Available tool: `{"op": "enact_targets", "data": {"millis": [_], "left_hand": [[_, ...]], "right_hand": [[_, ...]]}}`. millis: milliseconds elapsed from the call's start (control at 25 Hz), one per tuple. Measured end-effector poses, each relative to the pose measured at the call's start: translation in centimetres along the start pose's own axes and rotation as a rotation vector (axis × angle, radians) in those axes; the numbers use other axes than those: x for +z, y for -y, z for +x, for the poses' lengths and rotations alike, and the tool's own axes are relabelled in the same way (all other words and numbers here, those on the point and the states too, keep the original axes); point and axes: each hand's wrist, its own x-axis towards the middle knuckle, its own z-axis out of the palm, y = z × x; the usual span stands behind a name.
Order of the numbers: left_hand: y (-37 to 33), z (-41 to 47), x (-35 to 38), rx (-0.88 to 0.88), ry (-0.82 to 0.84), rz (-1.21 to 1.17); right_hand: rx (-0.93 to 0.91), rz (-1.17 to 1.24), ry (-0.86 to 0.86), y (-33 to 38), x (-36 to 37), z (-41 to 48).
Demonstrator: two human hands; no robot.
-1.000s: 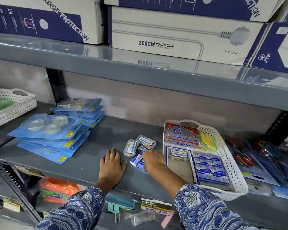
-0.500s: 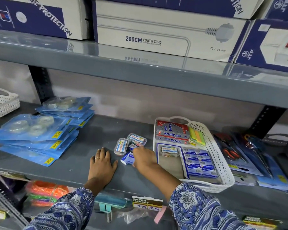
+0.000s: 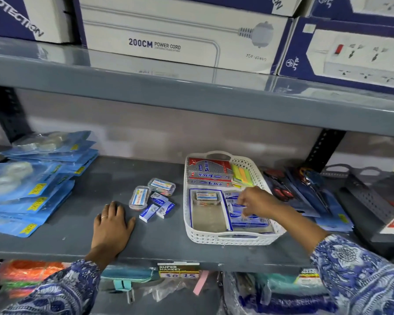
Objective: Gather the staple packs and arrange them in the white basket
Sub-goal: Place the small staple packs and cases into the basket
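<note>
Three small blue-and-white staple packs (image 3: 159,206) lie loose on the grey shelf, next to two clear plastic cases (image 3: 139,198). To their right stands the white basket (image 3: 232,239). It holds rows of blue staple packs (image 3: 248,220), red Softek boxes (image 3: 208,172), another clear case (image 3: 206,197) and coloured sticky notes (image 3: 242,177). My right hand (image 3: 257,201) hovers over the basket's blue rows, fingers pinched on what looks like a small blue staple pack. My left hand (image 3: 113,223) lies flat on the shelf, left of the loose packs, holding nothing.
Blue blister packs of tape (image 3: 32,183) are stacked at the left. Packaged scissors (image 3: 305,192) and a dark mesh tray (image 3: 373,196) lie right of the basket. The upper shelf (image 3: 191,96) with power-cord boxes overhangs closely. Bare shelf lies between the tape and my left hand.
My right hand has left the loose packs and moved right over the basket. My left hand stays flat on the shelf. The view has shifted to the right.
</note>
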Motion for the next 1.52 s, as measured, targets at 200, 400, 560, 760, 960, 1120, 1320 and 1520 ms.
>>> {"op": "enact_targets", "data": {"millis": [200, 400, 560, 760, 960, 1120, 1320, 1520], "left_hand": [[0.1, 0.1, 0.0, -0.009, -0.015, -0.009], [-0.1, 0.1, -0.2, -0.010, -0.013, -0.011], [-0.1, 0.0, -0.2, -0.014, -0.004, -0.012], [-0.1, 0.0, -0.4, -0.019, 0.011, -0.021], [-0.2, -0.1, -0.6, -0.017, 0.020, -0.023], [-0.5, -0.2, -0.9, -0.020, 0.035, -0.036], [-0.6, -0.4, -1.2, -0.028, 0.056, -0.041], [-0.6, -0.6, -1.4, -0.015, 0.054, -0.017]], "right_hand": [[-0.001, -0.051, 0.085, -2.2, 2.2, -1.4], [-0.030, -0.136, 0.084, -1.5, 2.5, -1.1], [-0.065, -0.132, 0.075, -1.5, 3.0, -0.8], [-0.053, -0.087, 0.078, -1.5, 3.6, -0.8], [-0.074, -0.012, 0.084, -1.1, 3.4, -1.0], [-0.084, 0.095, 0.034, 0.3, 2.1, -0.9], [-0.203, 0.271, -0.243, 7.8, 0.4, 1.5], [-0.344, 0.126, -0.134, 15.7, 3.4, 5.1]]}}
